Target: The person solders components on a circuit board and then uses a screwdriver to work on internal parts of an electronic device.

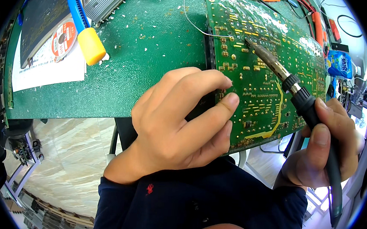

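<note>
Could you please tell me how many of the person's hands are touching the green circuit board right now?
1: the left hand rests its fingertips on the green circuit board; the right hand grips the black-handled soldering iron beside it.

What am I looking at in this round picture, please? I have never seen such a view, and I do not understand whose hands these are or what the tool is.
There is one picture, taken by a wide camera worn on a person's head and looking down, so straight edges bend near the rim. No machine is here: both hands belong to that person, in dark sleeves.

The right hand holds a soldering iron by its black handle, with the metal tip on a green circuit board. The left hand rests with its fingers on the board's left edge. A thin solder wire reaches toward the board.

The board lies on a green work mat. Farther left are a blue tool with a yellow tip, a round solder reel and white paper.
</note>
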